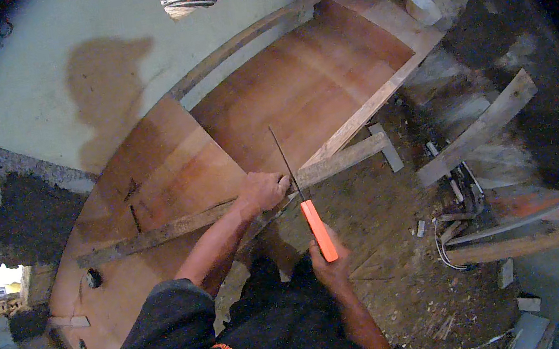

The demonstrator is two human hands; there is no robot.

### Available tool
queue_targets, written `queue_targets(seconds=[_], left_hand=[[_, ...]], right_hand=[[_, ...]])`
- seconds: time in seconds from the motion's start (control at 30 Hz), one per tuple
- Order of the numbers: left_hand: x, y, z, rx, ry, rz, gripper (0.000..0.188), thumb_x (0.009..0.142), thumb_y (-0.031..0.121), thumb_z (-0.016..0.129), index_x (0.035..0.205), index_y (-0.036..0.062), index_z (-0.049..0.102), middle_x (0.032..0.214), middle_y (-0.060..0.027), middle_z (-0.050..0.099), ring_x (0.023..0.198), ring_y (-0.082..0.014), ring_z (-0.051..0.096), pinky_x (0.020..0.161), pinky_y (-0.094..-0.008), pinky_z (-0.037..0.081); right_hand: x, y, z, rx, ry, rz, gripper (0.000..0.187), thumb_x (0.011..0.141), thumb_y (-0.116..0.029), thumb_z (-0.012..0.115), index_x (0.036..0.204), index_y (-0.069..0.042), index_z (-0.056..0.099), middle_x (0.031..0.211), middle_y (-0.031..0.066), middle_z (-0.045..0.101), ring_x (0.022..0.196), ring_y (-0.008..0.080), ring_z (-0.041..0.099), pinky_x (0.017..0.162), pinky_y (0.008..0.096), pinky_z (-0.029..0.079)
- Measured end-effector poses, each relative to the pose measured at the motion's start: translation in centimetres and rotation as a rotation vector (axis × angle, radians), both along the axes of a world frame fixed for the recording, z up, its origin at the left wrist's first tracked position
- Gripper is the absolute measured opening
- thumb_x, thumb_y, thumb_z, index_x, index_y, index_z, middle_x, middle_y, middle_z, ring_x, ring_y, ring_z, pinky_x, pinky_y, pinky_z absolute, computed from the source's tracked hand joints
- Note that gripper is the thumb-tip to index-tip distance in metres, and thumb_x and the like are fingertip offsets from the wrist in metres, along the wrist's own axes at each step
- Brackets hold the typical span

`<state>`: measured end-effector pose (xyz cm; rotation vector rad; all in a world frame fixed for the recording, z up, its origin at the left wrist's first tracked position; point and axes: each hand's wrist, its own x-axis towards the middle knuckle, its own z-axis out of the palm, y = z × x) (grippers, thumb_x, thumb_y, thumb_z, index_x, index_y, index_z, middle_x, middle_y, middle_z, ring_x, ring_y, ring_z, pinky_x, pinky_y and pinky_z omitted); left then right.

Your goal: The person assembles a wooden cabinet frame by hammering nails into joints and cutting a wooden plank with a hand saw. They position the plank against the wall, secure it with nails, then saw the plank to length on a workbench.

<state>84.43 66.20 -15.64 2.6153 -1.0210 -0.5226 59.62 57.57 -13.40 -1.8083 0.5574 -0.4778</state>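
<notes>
My right hand [331,259] is closed around the orange handle of a handsaw [318,229]. Its thin blade, seen nearly edge-on, points up and away, passing close to the right of my left hand [267,190]. That hand is closed over a long wooden board [341,159], its fingers curled and partly hidden. The board lies slantwise over the plywood panel [172,160], its right end sticking out past the panel's edge. Whether the blade touches the wood I cannot tell.
A dark hammer-like tool [135,218] and a round black tape measure [93,278] lie on the plywood. An open wooden frame [357,118] extends to the back right, with a white bucket [422,9] at its far end. Planks [478,127] and scraps litter the dirt floor at right.
</notes>
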Motion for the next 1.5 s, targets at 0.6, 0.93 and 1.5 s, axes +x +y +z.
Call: queue_targets(seconds=[0.6, 0.93, 1.5], left_hand=[[0.2, -0.6, 1.1, 0.054, -0.035, 0.003, 0.046, 0.099, 0.039, 0.043, 0.099, 0.0062, 0.075, 0.092, -0.0251, 0.072, 0.088, -0.0454, 0.069, 0.086, -0.0556, 0.052], [-1.7, -0.7, 0.1, -0.103, -0.276, 0.082, 0.051, 0.102, 0.042, 0.041, 0.092, 0.004, 0.074, 0.093, -0.0264, 0.073, 0.093, -0.0434, 0.07, 0.103, -0.0636, 0.04], [-0.3, -0.6, -5.2, 0.089, -0.427, -0.019, 0.031, 0.104, 0.028, 0.043, 0.102, 0.0092, 0.067, 0.088, -0.0181, 0.073, 0.069, -0.0424, 0.071, 0.061, -0.0549, 0.056]], right_hand=[[-0.1, -0.7, -2.7, -0.062, 0.142, 0.099, 0.054, 0.09, -0.008, 0.061, 0.143, -0.002, 0.053, 0.109, 0.0199, 0.072, 0.089, 0.0378, 0.071, 0.08, 0.0425, 0.057], [0.3, 0.7, -2.4, -0.107, 0.11, 0.043, 0.056, 0.087, -0.002, 0.058, 0.142, -0.001, 0.053, 0.121, 0.0252, 0.069, 0.106, 0.0377, 0.071, 0.089, 0.0412, 0.057], [0.1, 0.3, 0.5, 0.133, 0.124, 0.052, 0.056, 0.084, -0.005, 0.061, 0.14, 0.001, 0.057, 0.116, 0.0209, 0.072, 0.102, 0.0293, 0.072, 0.087, 0.037, 0.056]])
